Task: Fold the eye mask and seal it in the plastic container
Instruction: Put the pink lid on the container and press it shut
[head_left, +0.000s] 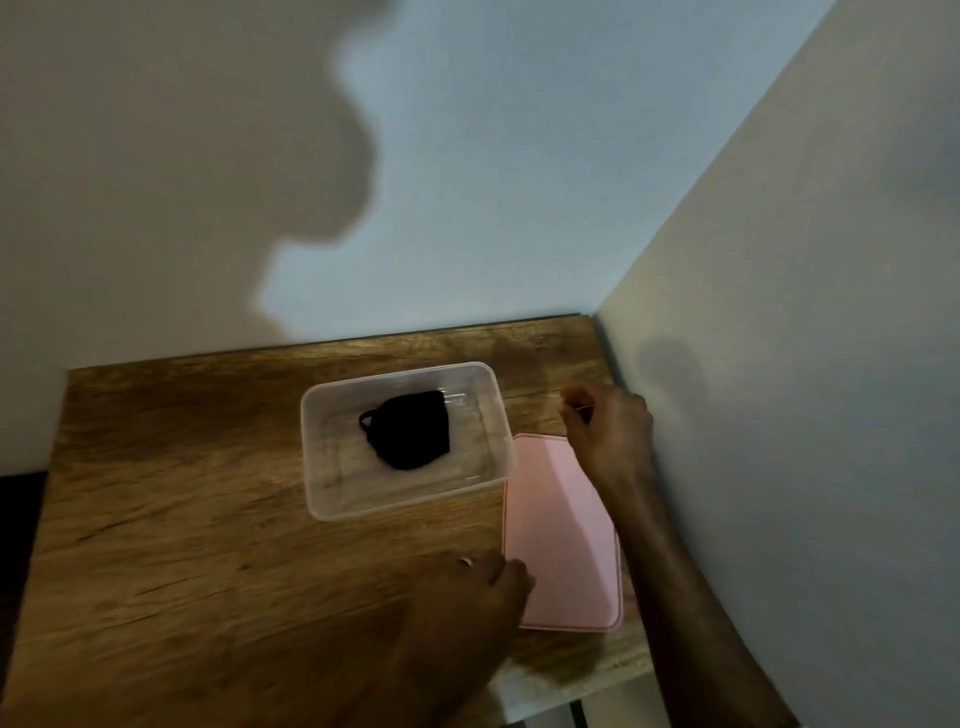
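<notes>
Already folded and lying inside the clear container (405, 441), toward its far half: a black eye mask (408, 431), a strap loop showing at its left edge. Open-topped, that container, set on a wooden table (182, 519) pushed into a corner between two pale walls. Just right of it, flat on the table and touching or nearly touching the container's near right corner: a pink lid (563, 540), running lengthwise toward the near table edge. Above the lid's far right corner, near the right wall: right hand (608, 431), fingers curled loosely, thumb and forefinger close together, nothing visibly pinched between them; cannot tell whether touching the lid. At the lid's near left edge: left hand (478, 592), a ring on one finger, fingertips (517, 571) resting on or just at the lid's rim, not clearly gripping it; cannot tell for certain. Well apart from each other, the two hands, one at each end of the lid. Across the back wall, a large soft shadow; a smaller one on the right wall behind the right hand. Dim and somewhat blurred throughout.
</notes>
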